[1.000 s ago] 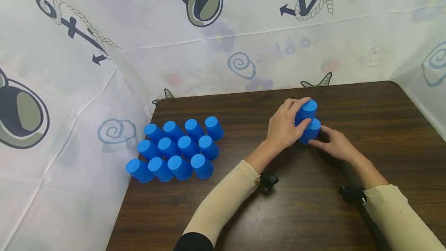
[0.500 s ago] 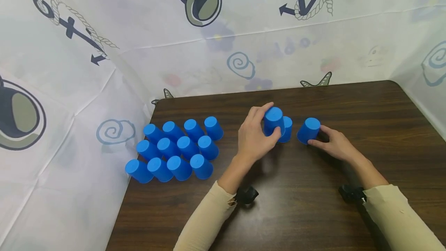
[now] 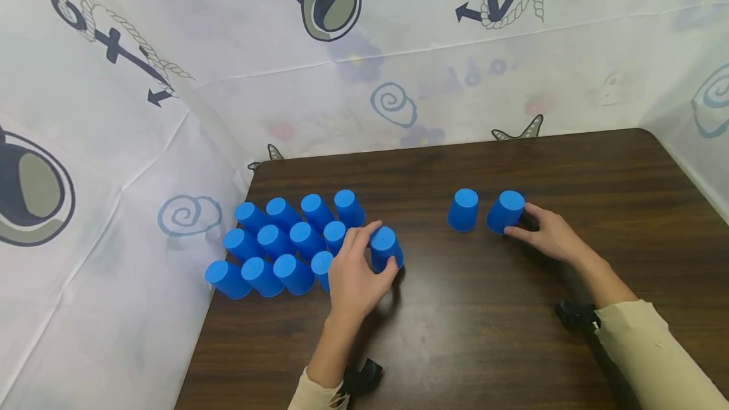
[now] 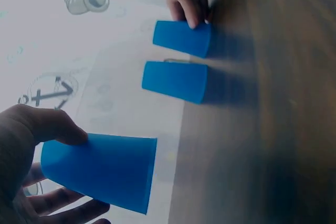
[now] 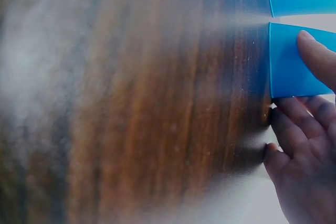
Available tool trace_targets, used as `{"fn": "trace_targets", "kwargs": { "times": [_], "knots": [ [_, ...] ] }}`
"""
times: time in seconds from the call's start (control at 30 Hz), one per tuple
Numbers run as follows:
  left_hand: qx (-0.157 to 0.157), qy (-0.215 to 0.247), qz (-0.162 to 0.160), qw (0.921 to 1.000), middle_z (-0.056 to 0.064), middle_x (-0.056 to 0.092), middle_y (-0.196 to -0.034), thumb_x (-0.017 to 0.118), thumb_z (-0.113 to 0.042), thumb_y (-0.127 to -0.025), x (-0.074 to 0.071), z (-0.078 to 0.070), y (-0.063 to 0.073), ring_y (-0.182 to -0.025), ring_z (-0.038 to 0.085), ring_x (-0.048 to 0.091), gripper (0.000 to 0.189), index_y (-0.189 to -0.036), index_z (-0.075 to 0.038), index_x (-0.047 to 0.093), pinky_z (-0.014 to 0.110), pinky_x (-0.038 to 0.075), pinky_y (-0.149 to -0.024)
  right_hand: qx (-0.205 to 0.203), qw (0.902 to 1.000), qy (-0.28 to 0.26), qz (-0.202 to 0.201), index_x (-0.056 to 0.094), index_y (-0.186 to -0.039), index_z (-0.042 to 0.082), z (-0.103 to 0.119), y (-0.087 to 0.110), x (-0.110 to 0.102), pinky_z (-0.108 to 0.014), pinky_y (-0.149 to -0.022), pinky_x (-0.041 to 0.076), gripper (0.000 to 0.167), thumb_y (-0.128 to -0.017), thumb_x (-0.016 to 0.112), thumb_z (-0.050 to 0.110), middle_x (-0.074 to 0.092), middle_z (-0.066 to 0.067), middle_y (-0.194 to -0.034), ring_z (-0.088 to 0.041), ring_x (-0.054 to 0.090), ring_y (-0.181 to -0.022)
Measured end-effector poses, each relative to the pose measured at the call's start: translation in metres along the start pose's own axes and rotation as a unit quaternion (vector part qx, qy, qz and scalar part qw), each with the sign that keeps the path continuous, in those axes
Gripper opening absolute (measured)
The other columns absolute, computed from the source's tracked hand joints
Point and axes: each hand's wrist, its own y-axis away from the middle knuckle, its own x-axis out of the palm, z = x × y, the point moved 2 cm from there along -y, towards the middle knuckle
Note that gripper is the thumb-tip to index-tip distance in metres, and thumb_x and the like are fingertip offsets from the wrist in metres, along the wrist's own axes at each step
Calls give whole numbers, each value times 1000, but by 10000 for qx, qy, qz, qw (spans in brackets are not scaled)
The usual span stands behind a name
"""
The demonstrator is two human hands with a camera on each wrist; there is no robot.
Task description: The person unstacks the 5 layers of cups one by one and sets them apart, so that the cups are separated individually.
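My left hand (image 3: pixel 355 277) grips an upside-down blue plastic cup (image 3: pixel 386 248) between thumb and fingers, at the right side of the grouped cups. In the left wrist view this held cup (image 4: pixel 100 171) shows its side, the thumb on one face and the fingers behind. My right hand (image 3: pixel 549 233) holds the lower side of another upside-down blue cup (image 3: pixel 505 212) on the table. Its thumb (image 5: pixel 317 59) lies on the cup wall in the right wrist view. A separate blue cup (image 3: pixel 463 210) stands inverted just left of that one, with a narrow gap.
Several inverted blue cups (image 3: pixel 276 241) stand in three slanted rows on the left of the dark wooden table (image 3: pixel 455 334); my left hand partly covers the nearest ones. A patterned white cloth (image 3: pixel 444 93) hangs behind the table and along its left side.
My left hand lifted the top cup off the right-hand one, leaving a second cup standing beside it, and has carried its cup left to the group. My right hand has stayed in place.
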Motion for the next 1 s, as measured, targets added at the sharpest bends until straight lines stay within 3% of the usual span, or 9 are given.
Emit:
{"fn": "trace_targets", "kwargs": {
  "times": [0.2, 0.43, 0.67, 1.0],
  "knots": [
    [-164, -491, 0, 9987, 2, 64, -115, 85, -27, -73, -9, 12, 21, -95, 25, 66, 61, -128, -20, 60, 46, 56, -71, 36, 10000, 4, 19, 30, -148, -8, 1, 2, 0, -69, -102, 30, 88, -93, 62, 52, 35, -36, -145, -55, 33, -132],
    [-224, -669, -116, 9974, 6, 64, -115, 87, -23, -72, -10, 23, 37, -94, 29, 68, 64, -129, -18, 60, 48, 58, -73, -25, 10000, 8, -18, 31, -148, -8, 3, 2, -1, -69, -102, 30, 86, -93, 62, 51, 36, -36, -145, -55, 34, -132],
    [-246, -631, -124, 9976, 9, 62, -116, 86, -19, -75, -5, 26, 41, -88, 28, 70, 62, -131, -16, 59, 45, 58, -71, -33, 10000, 5, -9, 31, -148, -8, 3, 3, -2, -69, -102, 30, 86, -93, 62, 51, 36, -36, -145, -55, 34, -132],
    [-315, -568, -138, 9978, 12, 61, -117, 85, -16, -77, 2, 29, 41, -99, 31, 69, 65, -135, -14, 56, 47, 57, -77, 26, 10000, -34, 35, 29, -149, -8, 2, 2, -3, -70, -103, 28, 88, -93, 61, 52, 34, -35, -147, -55, 30, -134]
  ]
}}
